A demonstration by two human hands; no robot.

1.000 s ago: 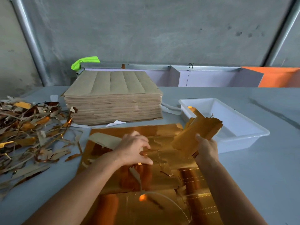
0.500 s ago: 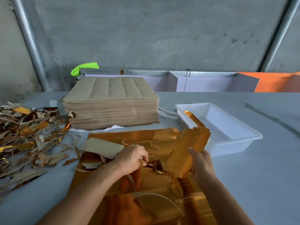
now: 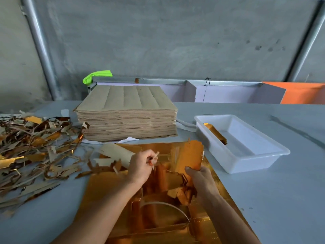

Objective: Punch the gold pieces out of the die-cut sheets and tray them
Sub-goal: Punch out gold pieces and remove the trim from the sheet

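A bright green cloth (image 3: pixel 97 76) lies bunched at the back, behind the grey table (image 3: pixel 263 191). An orange panel (image 3: pixel 302 93) stands far right, against a bare concrete wall (image 3: pixel 167 36) with slanting metal poles (image 3: pixel 39 48)

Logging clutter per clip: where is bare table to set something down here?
Bare table lies right of the gold sheet, in front of the white tray, and behind the tray. The left is crowded with the scrap pile; the brown stack fills the middle back.

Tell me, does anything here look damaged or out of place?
Nothing looks truly wrong. The ragged gold and brown paper offcuts heaped left of the tall brown sheet stack look like punching waste. One gold piece leans inside the white plastic tray.
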